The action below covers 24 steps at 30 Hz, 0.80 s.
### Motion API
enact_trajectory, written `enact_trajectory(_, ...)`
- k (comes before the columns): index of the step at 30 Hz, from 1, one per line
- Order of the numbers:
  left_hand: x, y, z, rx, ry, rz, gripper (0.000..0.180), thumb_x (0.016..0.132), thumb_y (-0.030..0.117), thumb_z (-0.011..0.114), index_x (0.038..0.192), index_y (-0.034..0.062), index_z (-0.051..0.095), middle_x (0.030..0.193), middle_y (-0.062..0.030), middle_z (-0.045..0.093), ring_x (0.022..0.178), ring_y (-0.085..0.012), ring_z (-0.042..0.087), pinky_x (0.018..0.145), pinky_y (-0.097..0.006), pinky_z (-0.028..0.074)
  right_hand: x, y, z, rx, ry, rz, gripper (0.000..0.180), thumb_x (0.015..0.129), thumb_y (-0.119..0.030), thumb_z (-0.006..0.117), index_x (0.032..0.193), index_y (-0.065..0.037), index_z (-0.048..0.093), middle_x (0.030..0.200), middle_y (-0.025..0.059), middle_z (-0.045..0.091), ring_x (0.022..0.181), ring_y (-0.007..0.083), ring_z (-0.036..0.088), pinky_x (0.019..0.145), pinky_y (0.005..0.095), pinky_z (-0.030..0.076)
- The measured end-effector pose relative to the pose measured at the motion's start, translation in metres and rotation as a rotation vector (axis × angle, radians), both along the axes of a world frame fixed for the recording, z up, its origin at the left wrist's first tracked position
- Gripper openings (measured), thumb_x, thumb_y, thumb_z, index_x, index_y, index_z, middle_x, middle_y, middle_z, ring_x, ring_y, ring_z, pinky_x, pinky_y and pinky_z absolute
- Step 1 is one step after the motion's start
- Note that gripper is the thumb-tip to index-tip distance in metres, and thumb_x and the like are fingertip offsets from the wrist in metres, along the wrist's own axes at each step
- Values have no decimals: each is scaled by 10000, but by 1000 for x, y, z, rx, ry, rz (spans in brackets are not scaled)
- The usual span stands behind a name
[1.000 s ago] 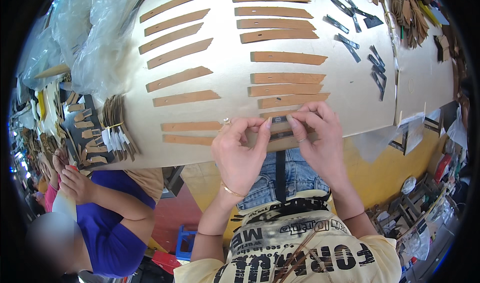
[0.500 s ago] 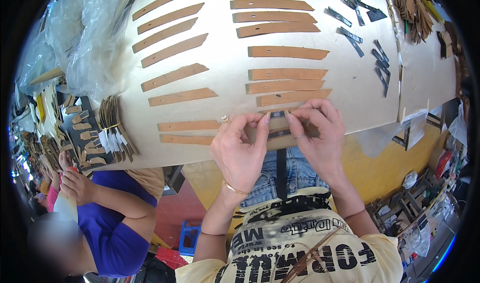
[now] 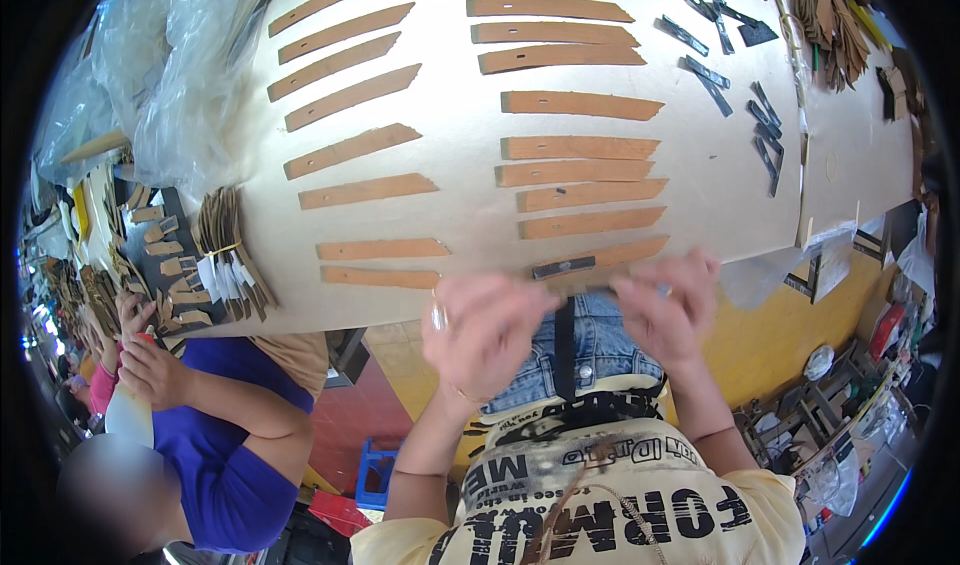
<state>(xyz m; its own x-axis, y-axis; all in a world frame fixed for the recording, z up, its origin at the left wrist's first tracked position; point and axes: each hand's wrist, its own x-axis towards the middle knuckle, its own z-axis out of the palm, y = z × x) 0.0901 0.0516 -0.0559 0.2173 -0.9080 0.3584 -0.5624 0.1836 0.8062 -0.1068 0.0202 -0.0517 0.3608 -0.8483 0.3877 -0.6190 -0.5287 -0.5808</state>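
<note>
both hands are held just past the near edge of the table [image 3: 450,165], palms down and blurred by motion. the left hand [image 3: 487,327] is curled, a ring seen on one finger, and the right hand [image 3: 665,307] is bent at the knuckles; a tan leather strip [image 3: 610,257] with a dark metal piece [image 3: 563,267] on it is pinched between them at the table edge (how firmly each hand closes cannot be told). beyond the hands, flat tan strips [image 3: 580,104] with pointed ends are laid in rows on the pale, smooth surface. dark metal clips [image 3: 712,73] are scattered beyond the right hand. crumpled clear plastic bags [image 3: 160,75] lie far to the left.
</note>
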Motion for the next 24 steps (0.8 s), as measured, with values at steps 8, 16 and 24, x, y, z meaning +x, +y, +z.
enact_trajectory(8,5,23,0,-271,-132,-305,309,720,123,800,1019,140,726,1038,-20,662,809,-146,624,683,-319,435,-29,8,1,-403,111,217,414,750,-86,815,1107,-246,678,1095,1,546,744,127,546,666,308,396)
enact_trajectory(16,12,20,17,-325,-356,-405,268,739,112,762,1006,89,743,1048,-40,703,817,-132,624,687,-284,390,-30,0,15,-272,-2,276,375,730,-217,854,1072,-213,702,984,-27,605,781,137,573,682,308,406)
enact_trajectory(24,18,6,28,-524,-570,-478,198,749,99,758,946,86,745,990,-33,693,777,-140,584,650,-295,349,-22,-1,56,-167,166,299,258,784,-198,725,1031,-128,723,984,-10,639,724,128,592,701,310,388)
